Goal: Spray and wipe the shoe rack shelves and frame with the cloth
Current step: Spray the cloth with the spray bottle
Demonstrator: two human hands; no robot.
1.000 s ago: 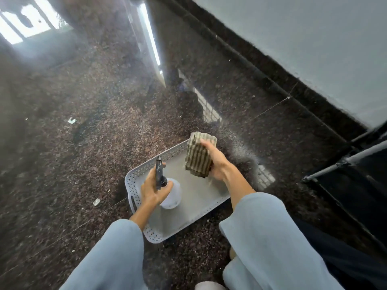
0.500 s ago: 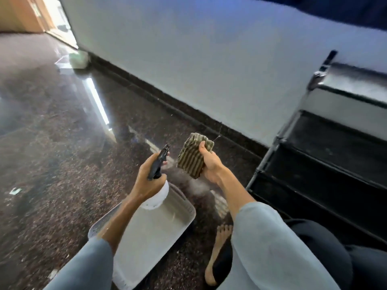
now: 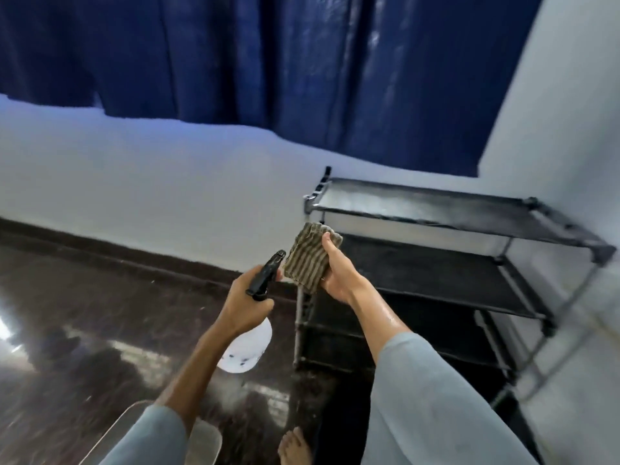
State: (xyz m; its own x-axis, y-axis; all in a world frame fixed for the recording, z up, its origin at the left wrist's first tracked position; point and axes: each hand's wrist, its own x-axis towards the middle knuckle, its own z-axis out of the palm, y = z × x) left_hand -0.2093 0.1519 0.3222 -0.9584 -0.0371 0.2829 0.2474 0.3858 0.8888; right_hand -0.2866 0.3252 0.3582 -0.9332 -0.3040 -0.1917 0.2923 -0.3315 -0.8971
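The left hand [image 3: 246,305] grips a white spray bottle with a black trigger head [image 3: 265,275]; the right hand [image 3: 337,271] holds a folded striped olive cloth [image 3: 307,260] just before the black tiered shoe rack [image 3: 436,263]; wiping seems not yet begun; next, aim the nozzle at the top shelf and spray.

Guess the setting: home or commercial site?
Likely a home, near an entry or window: a black tiered shoe rack in a wall corner, a blue curtain above, polished dark stone floor.
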